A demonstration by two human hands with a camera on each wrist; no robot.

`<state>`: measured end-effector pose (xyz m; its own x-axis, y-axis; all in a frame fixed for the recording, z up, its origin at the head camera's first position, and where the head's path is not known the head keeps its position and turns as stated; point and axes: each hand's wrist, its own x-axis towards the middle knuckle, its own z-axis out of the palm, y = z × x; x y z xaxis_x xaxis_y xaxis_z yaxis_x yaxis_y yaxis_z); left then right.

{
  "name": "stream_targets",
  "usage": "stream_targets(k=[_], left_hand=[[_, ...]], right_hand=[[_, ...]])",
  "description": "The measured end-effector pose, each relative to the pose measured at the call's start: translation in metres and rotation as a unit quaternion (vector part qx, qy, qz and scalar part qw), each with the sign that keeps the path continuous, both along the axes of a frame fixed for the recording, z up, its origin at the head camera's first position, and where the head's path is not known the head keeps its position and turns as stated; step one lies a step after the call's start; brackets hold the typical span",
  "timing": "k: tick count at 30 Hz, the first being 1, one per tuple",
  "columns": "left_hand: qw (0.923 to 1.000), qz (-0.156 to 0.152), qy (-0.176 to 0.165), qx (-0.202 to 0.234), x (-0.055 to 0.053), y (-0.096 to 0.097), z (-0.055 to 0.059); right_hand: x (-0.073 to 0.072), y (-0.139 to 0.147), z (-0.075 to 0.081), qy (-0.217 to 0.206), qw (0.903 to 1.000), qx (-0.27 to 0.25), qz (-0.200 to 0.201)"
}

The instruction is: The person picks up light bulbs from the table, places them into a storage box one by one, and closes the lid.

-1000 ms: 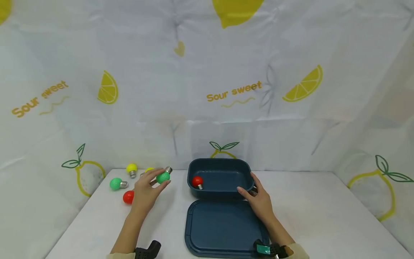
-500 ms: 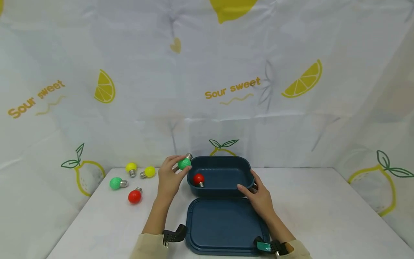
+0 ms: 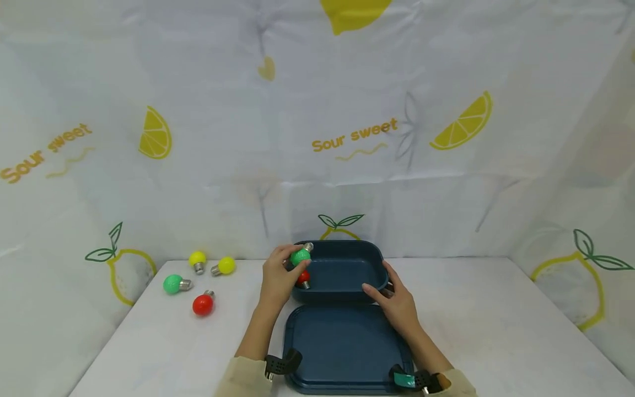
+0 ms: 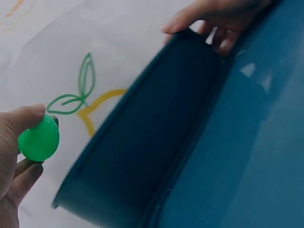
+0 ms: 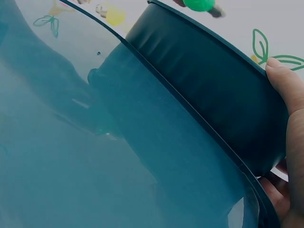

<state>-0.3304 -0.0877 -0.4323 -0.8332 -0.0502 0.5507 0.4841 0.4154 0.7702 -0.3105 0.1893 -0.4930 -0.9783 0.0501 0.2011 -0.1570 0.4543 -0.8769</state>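
**Green bulb (image 3: 300, 257) is hanging at the dark blue box (image 3: 347, 275), pinched in the left hand (image 3: 278, 278)**

From my remote seat I am seeing the left hand pinching the bulb between thumb and fingertips, its metal base pointing up and away from the palm. It is hovering by the box's left end; I am not able to tell whether it is wholly inside the rim. Just below those fingertips, a red bulb (image 3: 303, 278) is lying in the box. The right hand (image 3: 399, 306) is gripping the box's right end, thumb at the rim, other fingers outside the wall. On the body side of that hand, a flat blue lid (image 3: 347, 350) is lying beside the box. Left of the left hand, two yellow bulbs (image 3: 226, 266), a second green bulb (image 3: 173, 284) and a second red bulb (image 3: 203, 305) are resting on the table (image 3: 476, 325).

I am judging this as the placing step. The next move is probably calling for a short lowering and a gentle loosening of the pinch, with the right hand steadying the box.

Beyond both hands, the backdrop (image 3: 223, 110) is showing "Sour sweet" in orange lettering (image 3: 354, 135), repeated farther left. I am finding no readable brand on the box or bulbs.
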Motion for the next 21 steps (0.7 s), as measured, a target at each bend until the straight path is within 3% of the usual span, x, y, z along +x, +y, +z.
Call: stream_targets(k=[10, 15, 21], left_hand=[[0.9968, 0.003, -0.025, -0.075, -0.001, 0.011, -0.019], [0.9927, 0.017, -0.014, -0.119, 0.0, 0.015, -0.023], [0.9908, 0.027, -0.01, -0.133, 0.0, 0.016, -0.027]], right_hand=[[0.002, 0.001, -0.002, 0.005, 1.0, -0.002, -0.005], [0.001, 0.001, -0.002, 0.005, 1.0, -0.005, -0.001], [0.001, 0.0, -0.001, 0.003, 1.0, -0.004, -0.002]])
